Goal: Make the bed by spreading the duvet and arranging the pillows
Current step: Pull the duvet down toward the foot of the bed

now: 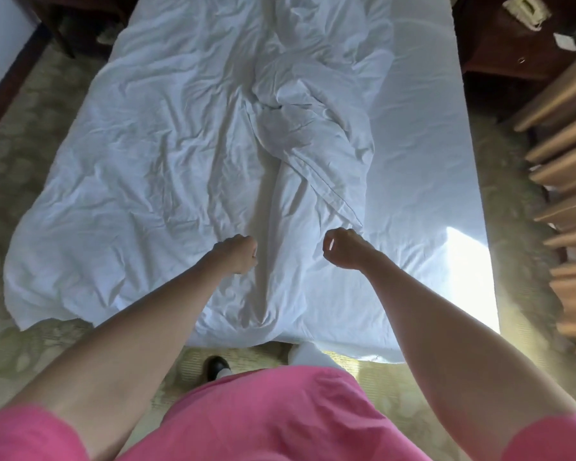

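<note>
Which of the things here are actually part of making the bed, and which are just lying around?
Part of the job:
crumpled white duvet
bare white mattress sheet
left hand
right hand

Just lying about:
dark wooden bedside table
cream telephone
tan curtain

Seen from the foot of the bed (423, 154): white duvet (140, 168) lying crumpled, spread flat over the left half, bunched into a twisted ridge down the middle, bare sheet to the right. Left hand (238, 252) and right hand (343, 247) both curled into fists at the ridge's near end, whether gripping fabric unclear. Patterned carpet (30, 134) around, dark nightstand (506, 44) at upper right, pink garment (263, 417) below.
</note>
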Tool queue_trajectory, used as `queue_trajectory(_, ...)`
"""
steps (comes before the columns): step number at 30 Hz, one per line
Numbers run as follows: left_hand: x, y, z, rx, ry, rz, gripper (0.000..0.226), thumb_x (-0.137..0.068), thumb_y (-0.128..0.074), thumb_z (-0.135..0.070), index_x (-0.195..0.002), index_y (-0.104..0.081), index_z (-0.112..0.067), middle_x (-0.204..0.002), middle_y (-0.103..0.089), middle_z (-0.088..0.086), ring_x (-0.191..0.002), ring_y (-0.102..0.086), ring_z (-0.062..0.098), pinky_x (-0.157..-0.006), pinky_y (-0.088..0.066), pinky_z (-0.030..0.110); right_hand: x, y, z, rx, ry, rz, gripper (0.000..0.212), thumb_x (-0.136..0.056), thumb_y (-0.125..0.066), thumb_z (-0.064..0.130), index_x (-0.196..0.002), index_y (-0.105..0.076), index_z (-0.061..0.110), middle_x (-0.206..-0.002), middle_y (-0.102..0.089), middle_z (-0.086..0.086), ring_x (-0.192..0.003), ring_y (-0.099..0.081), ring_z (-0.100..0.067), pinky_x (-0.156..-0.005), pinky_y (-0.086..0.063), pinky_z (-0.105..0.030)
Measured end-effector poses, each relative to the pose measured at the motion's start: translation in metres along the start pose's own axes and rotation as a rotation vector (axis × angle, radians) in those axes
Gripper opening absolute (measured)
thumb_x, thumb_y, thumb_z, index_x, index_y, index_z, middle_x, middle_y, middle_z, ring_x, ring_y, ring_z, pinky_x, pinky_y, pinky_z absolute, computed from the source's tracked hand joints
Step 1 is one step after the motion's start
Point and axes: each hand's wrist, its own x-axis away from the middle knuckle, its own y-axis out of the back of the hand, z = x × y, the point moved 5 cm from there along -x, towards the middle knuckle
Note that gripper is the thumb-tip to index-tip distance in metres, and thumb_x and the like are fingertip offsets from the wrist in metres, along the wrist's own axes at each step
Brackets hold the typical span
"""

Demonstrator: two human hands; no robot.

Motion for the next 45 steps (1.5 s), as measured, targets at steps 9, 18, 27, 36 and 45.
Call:
queue_trajectory(9, -0.062, 0.037, -0.069, 0.103, 0.124, -0.031, 0.009, -0.092, -0.044, -0.016, -0.083, -0.048, -0.017, -0.098, -0.061, 0.010, -0.092, -0.061, 0.032, -0.082, -0.047, 0.037, -0.101, 0.055, -0.071, 0.026, -0.073, -0.008, 0.024, -0.091, -0.055, 0.025, -0.115, -0.056, 0.022, -0.119, -0.058, -0.007, -0.110, -0.057, -0.031, -0.083, -0.040, -0.033)
queue_trajectory(18, -0.129, 0.046, -0.078, 0.133, 0.246, -0.072, 0.013, -0.093, -0.045, -0.018, -0.094, -0.055, -0.012, -0.094, -0.061, 0.006, -0.084, -0.059, 0.028, -0.074, -0.045, 0.033, -0.220, 0.056, -0.072, -0.112, -0.148, -0.073, 0.075, -0.088, -0.067, 0.032, -0.147, -0.022, 0.024, -0.141, -0.032, -0.012, -0.126, -0.041, -0.035, -0.084, -0.042, -0.040)
queue_trajectory(27, -0.165, 0.040, -0.092, 0.280, 0.237, -0.099, 0.010, -0.091, -0.047, -0.020, -0.087, -0.056, -0.018, -0.093, -0.064, 0.005, -0.086, -0.062, 0.027, -0.078, -0.051, 0.036, -0.283, 0.039, -0.101, -0.468, -0.442, -0.052, 0.081, -0.078, -0.077, 0.037, -0.142, -0.032, 0.020, -0.142, -0.043, -0.010, -0.130, -0.044, -0.035, -0.105, -0.039, -0.045)
queue_trajectory(36, -0.166, 0.034, -0.111, 0.384, 0.264, -0.083, 0.010, -0.090, -0.048, -0.021, -0.091, -0.059, -0.020, -0.099, -0.064, 0.001, -0.089, -0.061, 0.023, -0.074, -0.046, 0.032, -0.279, 0.052, -0.110, -0.375, -0.191, -0.171, 0.046, -0.086, -0.060, 0.031, -0.129, -0.053, 0.014, -0.131, -0.055, -0.013, -0.122, -0.051, -0.035, -0.100, -0.043, -0.040)
queue_trajectory(45, -0.169, 0.037, -0.121, 0.362, 0.270, -0.126, 0.015, -0.090, -0.047, -0.020, -0.095, -0.061, -0.017, -0.096, -0.064, 0.000, -0.087, -0.059, 0.022, -0.075, -0.047, 0.033, -0.305, 0.037, -0.115, -0.306, -0.219, -0.168, 0.033, -0.091, -0.063, 0.035, -0.115, -0.064, 0.011, -0.122, -0.056, -0.013, -0.116, -0.056, -0.034, -0.095, -0.047, -0.043)
